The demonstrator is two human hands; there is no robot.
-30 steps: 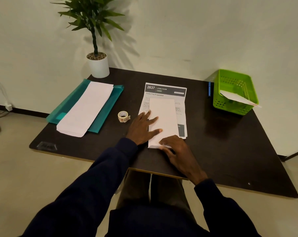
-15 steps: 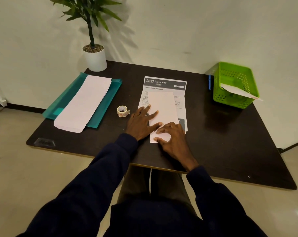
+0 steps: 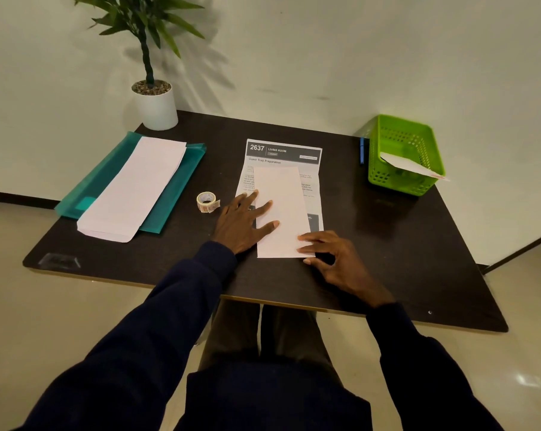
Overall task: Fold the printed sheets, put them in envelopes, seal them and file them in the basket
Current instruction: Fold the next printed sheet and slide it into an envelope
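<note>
1. Lately the right hand (image 3: 334, 259) had slid from the middle of the folded sheet's (image 3: 281, 209) near edge out to its near right corner, where the fingers curled and the fingertips (image 3: 303, 248) rested on the paper's edge; whether it pinched the corner or only pressed it, I could not tell.
2. Meanwhile the left hand (image 3: 241, 225) stayed spread flat, palm down, pinning the left side of the folded sheet to the table (image 3: 387, 244).
3. That shift looked like the end of pressing the crease along the near edge, so the fold seemed nearly done and the sheet close to ready for an envelope.
4. The folded sheet lay on top of the stack of printed sheets (image 3: 283, 150), whose dark header showed beyond it, in the middle of the table.
5. The pile of envelopes (image 3: 132, 194) sat on a teal folder (image 3: 176, 194) well to the left.
6. The roll of tape (image 3: 207, 202) stood just beside the left hand, handy for sealing.
7. The green basket (image 3: 384, 178) at the far right already held one envelope (image 3: 412, 168), leaning over its rim; a blue pen (image 3: 362, 150) lay just left of it.
8. A potted plant (image 3: 154, 107) stood at the far left corner, out of the way.
9. Nothing blocked the reach to the envelopes, though lifting the folded sheet might drag the loose sheets beneath it.
</note>
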